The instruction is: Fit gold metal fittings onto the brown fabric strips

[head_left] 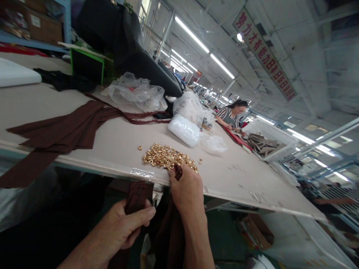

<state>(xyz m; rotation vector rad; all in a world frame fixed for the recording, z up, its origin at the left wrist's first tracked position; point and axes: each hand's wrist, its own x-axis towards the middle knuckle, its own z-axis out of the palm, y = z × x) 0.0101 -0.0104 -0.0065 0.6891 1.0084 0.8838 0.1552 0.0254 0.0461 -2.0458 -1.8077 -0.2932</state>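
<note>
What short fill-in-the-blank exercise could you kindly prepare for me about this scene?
1. The left hand holds folded fabric that is ____ in color.
2. Near the right hand, a pile of small metal pieces on the table is ____ in color.
3. In the picture, the fanned strips lie to the ____ of that pile.
4. The characters on the overhead sign are ____.

Missing words: brown; gold; left; red.

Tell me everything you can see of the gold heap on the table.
The heap is loose, small, shiny gold pieces, metallic-looking, some ring-like; finer detail is too small to tell. It lies low on the table near its edge, a few strays beside it. The right hand is at its near side; contact is unclear.
</note>
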